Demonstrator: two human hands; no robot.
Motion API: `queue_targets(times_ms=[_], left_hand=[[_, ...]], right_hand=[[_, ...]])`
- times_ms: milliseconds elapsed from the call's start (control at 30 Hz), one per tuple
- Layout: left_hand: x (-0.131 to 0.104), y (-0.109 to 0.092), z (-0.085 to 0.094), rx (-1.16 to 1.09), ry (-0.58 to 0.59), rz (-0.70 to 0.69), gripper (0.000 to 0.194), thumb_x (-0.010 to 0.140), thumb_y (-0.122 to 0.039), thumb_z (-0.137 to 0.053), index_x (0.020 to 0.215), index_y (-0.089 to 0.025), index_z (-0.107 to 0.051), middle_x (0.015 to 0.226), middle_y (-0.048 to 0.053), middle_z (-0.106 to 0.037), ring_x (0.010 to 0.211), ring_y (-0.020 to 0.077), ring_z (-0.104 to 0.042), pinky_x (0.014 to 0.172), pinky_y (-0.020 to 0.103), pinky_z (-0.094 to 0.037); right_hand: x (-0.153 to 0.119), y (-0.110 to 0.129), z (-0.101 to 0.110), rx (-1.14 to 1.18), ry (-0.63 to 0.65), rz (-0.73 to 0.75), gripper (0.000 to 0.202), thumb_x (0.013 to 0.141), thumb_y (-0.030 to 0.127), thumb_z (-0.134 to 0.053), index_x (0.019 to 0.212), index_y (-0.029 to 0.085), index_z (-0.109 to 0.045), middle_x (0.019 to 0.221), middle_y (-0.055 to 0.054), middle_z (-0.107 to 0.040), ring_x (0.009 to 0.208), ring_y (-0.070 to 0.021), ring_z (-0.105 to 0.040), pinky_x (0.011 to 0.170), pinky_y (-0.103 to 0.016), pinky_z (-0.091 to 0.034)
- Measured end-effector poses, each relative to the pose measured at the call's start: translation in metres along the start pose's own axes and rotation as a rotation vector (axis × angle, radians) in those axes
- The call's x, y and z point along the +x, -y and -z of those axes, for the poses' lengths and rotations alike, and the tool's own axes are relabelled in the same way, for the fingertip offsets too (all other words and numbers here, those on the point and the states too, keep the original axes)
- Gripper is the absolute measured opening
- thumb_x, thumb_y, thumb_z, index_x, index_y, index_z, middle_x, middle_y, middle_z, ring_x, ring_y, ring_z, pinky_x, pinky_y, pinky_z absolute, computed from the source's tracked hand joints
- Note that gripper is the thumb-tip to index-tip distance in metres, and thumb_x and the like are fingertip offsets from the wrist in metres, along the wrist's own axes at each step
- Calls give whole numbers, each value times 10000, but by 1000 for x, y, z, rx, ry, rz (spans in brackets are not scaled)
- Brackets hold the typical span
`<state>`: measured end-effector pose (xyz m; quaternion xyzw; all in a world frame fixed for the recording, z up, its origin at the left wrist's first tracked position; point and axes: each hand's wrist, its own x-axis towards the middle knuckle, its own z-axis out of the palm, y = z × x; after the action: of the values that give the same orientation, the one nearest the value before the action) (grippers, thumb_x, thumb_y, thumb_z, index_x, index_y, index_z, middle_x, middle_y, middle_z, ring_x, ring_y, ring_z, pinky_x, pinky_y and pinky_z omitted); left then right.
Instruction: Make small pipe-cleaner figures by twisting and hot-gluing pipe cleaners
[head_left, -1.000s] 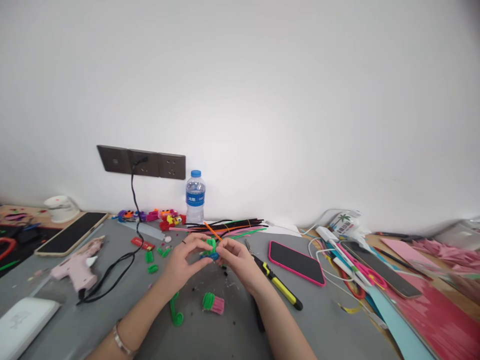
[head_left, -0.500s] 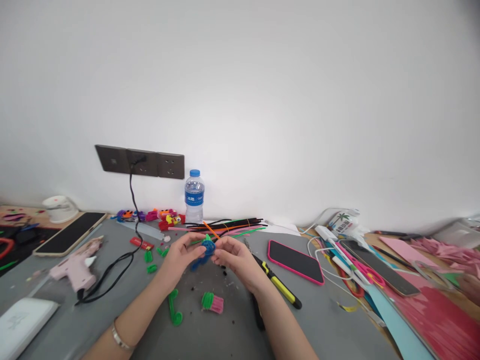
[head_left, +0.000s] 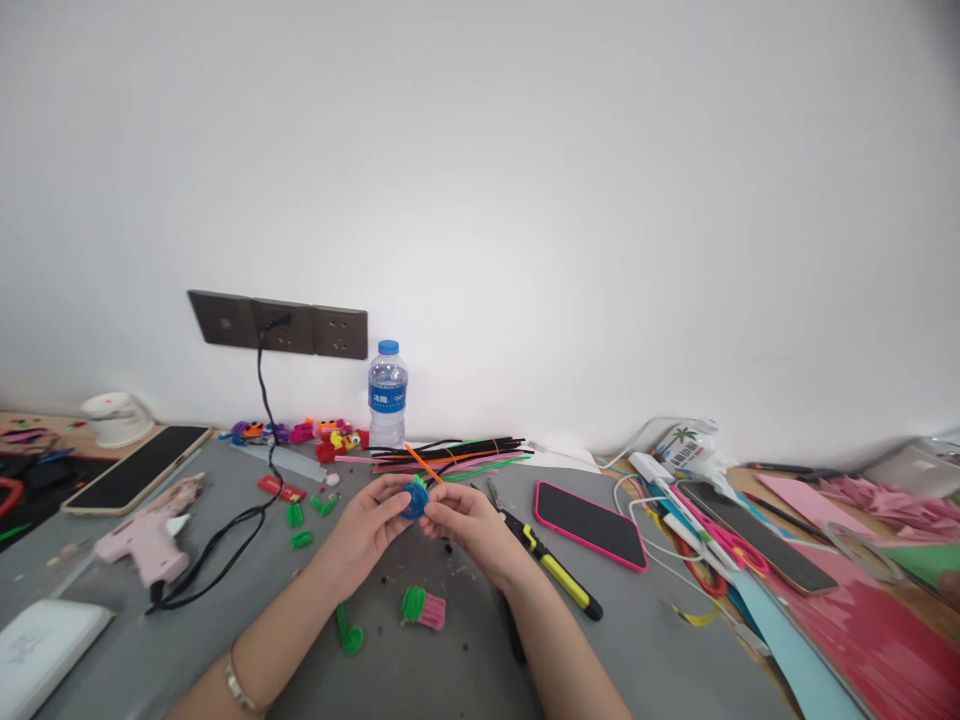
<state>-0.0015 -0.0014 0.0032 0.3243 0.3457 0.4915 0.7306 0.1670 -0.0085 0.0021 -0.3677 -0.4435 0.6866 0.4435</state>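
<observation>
- Gray surface [head_left: 660, 675], white wall [head_left: 525, 200] behind
- Glue gun [head_left: 146, 540] at left
- Left hand [head_left: 364, 530], grip pinching the blue coil [head_left: 414, 499], which sits between both hands
- Green-and-pink tuft [head_left: 423, 608] nearer the camera
- Right hand [head_left: 476, 528], grip narrow on the coil's right edge
- Pink phone [head_left: 589, 525]

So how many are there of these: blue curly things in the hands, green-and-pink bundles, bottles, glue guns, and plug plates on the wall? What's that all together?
Blue coil: 1
Green-and-pink bundle: 1
Bottle: 1
Glue gun: 1
Wall plates: 3
Total: 7
</observation>
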Motion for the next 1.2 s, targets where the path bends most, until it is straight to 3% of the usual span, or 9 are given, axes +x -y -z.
queue_targets(times_ms=[233, 533, 900, 967, 1100, 1200], left_hand=[[-1, 3, -3, -14, -32, 7, 213, 694, -234, -791, 878, -181, -697, 811, 8, -703, 732, 125, -642, 700, 226, -527], [-4, 3, -6, -33, -51, -17, 233, 657, -261, -811, 761, -184, -618, 762, -25, -686, 748, 121, -648, 769, 250, -529], [-6, 2, -5, 1, 12, 42, 271, 706, -283, -782, 714, -192, -527, 696, -58, -587, 705, 86, -601, 762, 234, -524], [-7, 2, -5, 23, 29, 39, 274, 710, -303, -776, 712, -194, -525, 706, -51, -590, 713, 92, -599, 759, 236, -522], [-9, 1, -7, 117, 21, -4, 301, 683, -351, -785, 678, -193, -529, 719, -42, -576, 740, 115, -592, 762, 257, -528], [-9, 2, -9, 186, -11, -54, 306, 642, -369, -804, 664, -195, -553, 717, -46, -537, 761, 135, -586, 758, 276, -541]], right_hand=[[2, -4, 4, -80, 8, 39, 331, 675, 448, -782, 750, 170, -619, 702, 4, -649, 613, -107, -565, 650, -245, -426], [8, -9, 2, -275, -43, 218, 308, 715, 462, -731, 729, 190, -587, 637, 33, -548, 588, -119, -499, 598, -252, -391], [3, -4, 3, -681, -136, 511, 114, 795, 255, -675, 743, 209, -585, 756, 2, -557, 679, -150, -485, 635, -271, -383], [2, -3, 2, -719, -144, 547, 85, 792, 235, -678, 812, 216, -598, 767, 2, -564, 677, -153, -491, 633, -273, -391], [1, -3, 1, -807, -103, 592, 229, 805, 196, -656, 1029, 228, -621, 782, -5, -568, 693, -161, -509, 639, -275, -413], [0, -4, 0, -885, -62, 633, 261, 823, 147, -607, 1069, 230, -636, 822, -18, -569, 713, -157, -525, 638, -265, -427]])
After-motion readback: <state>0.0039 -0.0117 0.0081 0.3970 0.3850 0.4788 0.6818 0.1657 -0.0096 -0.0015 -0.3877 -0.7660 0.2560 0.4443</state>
